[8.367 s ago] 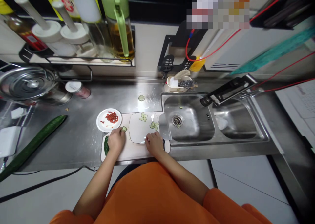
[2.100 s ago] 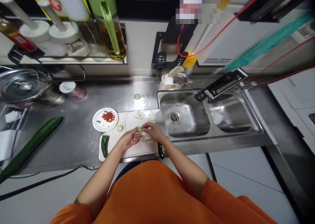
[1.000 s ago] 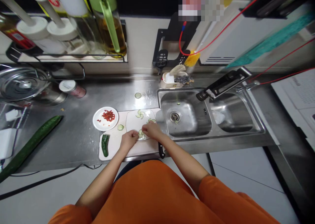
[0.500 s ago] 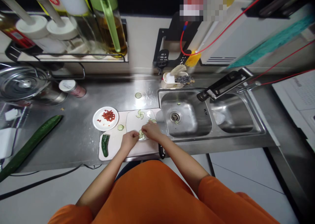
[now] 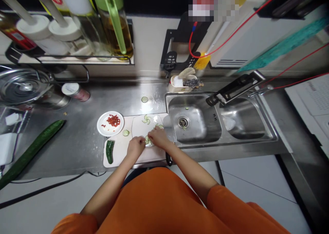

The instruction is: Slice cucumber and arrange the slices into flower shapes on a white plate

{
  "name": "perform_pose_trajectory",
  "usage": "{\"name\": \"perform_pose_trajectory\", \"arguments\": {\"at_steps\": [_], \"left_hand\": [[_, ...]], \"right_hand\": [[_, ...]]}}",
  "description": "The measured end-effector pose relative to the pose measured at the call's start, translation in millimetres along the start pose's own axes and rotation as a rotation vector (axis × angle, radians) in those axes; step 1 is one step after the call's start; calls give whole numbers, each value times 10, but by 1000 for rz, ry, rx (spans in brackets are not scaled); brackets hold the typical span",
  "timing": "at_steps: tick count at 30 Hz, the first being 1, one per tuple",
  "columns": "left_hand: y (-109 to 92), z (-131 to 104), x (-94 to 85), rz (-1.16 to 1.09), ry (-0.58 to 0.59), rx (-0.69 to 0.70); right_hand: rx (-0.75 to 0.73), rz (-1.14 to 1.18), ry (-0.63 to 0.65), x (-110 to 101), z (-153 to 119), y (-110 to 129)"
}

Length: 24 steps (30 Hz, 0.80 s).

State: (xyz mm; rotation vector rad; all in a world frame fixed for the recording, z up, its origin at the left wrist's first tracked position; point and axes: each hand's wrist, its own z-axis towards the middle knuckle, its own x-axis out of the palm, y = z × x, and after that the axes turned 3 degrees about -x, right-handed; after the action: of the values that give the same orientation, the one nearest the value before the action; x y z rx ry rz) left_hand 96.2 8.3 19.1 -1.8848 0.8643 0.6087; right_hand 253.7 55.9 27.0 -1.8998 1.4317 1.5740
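Observation:
My left hand [image 5: 136, 147] has its fingers pinched together at the near left edge of a white square plate [image 5: 138, 125]; what they hold, if anything, is too small to name. Over the plate's near right part is my right hand [image 5: 157, 137], its fingertips closed beside a ring of cucumber slices [image 5: 147, 141]. Another swirl of slices [image 5: 146, 119] lies at the plate's far side, and a third is partly hidden behind my right hand. The plate rests on a pale cutting board [image 5: 118, 155], with a cucumber piece [image 5: 109, 151] and a cucumber end [image 5: 125, 133] to the left.
A round plate of red pieces [image 5: 113, 121] overlaps the board's far left corner. A black-handled knife [image 5: 168, 158] lies at the board's right, beside the sink [image 5: 197, 124]. One cucumber slice [image 5: 144, 99] is on the steel counter; a long cucumber [image 5: 36, 148] lies far left.
My left hand has shifted very slightly at the plate's edge. My right hand stays almost in the same place, and the things on the counter have not moved.

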Motion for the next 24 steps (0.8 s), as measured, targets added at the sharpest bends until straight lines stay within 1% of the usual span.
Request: {"name": "perform_pose_trajectory", "arguments": {"at_steps": [3, 9, 14, 17, 19, 21, 24], "left_hand": [[-1, -2, 5, 25, -20, 23], [-4, -9, -14, 14, 30, 43], [3, -17, -13, 12, 22, 62], [46, -25, -59, -26, -36, 72], [114, -25, -135, -54, -102, 58], [215, -15, -243, -52, -168, 6], [393, 16, -413, 26, -246, -127]], "right_hand": [[-4, -7, -8, 9, -7, 1], [-7, -15, -45, 27, -17, 2], [0, -3, -57, 7, -45, 8], [11, 23, -76, -24, -80, -8], [42, 48, -88, -47, -116, -23], [85, 75, -91, -62, -165, -32], [127, 108, -90, -60, -253, -16]]}}
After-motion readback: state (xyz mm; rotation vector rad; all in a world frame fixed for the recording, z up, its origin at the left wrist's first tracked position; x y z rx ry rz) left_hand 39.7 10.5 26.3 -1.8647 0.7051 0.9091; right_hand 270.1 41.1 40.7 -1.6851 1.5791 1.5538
